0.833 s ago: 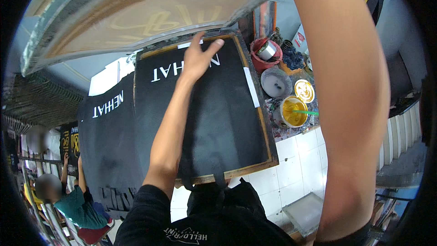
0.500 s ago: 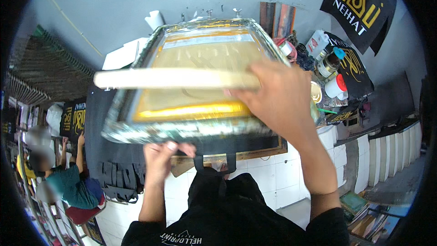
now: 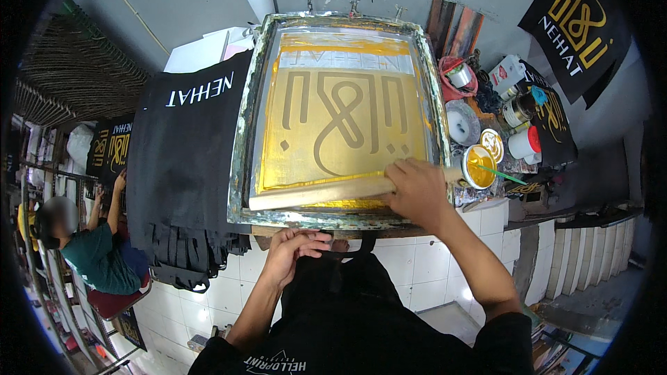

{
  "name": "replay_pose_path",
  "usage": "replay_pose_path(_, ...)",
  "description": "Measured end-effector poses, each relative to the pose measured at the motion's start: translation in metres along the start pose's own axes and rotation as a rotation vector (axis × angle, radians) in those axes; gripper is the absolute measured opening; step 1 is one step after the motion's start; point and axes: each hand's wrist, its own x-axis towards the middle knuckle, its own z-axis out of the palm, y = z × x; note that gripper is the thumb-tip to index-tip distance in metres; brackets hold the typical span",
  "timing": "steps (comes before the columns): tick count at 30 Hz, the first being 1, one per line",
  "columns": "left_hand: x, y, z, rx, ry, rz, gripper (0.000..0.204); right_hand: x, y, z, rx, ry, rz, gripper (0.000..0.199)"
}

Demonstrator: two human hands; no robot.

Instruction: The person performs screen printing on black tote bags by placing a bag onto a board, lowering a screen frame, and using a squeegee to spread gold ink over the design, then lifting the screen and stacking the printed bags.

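Note:
A metal-framed printing screen [image 3: 244, 132] lies flat on the table, its mesh coated with gold ink around a dark looping design. My right hand [image 3: 415, 191] grips a long wooden squeegee [image 3: 316, 192] that rests across the near end of the mesh. My left hand [image 3: 295, 250] holds the near edge of the frame at the table's front, fingers curled under it.
A stack of black shirts [image 3: 184, 160] with white lettering lies left of the screen. Open ink tubs [image 3: 479, 163] and cans crowd the table to the right. A seated person in a green top [image 3: 97, 253] is at the lower left. Black printed cloths [image 3: 577, 28] hang upper right.
The screen, raised and tilted before, has come down flat over the black shirt. My left hand left the shirt for the frame's near edge. The squeegee now rests on the mesh.

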Motion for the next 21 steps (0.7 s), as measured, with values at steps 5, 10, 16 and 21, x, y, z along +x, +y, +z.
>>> replay_pose_path(5, 0.001, 0.004, 0.002, -0.054, 0.003, -0.036, 0.03, 0.085, 0.057, 0.028, -0.048, 0.049, -0.007, 0.043)
replay_pose_path(10, -0.001, 0.019, 0.007, -0.301, -0.03, -0.149, 0.04, 0.196, 0.121, 0.039, -0.127, 0.022, 0.103, 0.057)
replay_pose_path(16, -0.01, 0.022, 0.003, -0.579, -0.055, -0.28, 0.049, 0.274, 0.148, 0.023, -0.132, -0.143, 0.221, 0.073)
replay_pose_path(21, 0.025, 0.086, -0.01, 0.244, -0.335, -0.082, 0.032, 0.275, 0.154, 0.038, -0.207, -0.123, 0.294, 0.073)
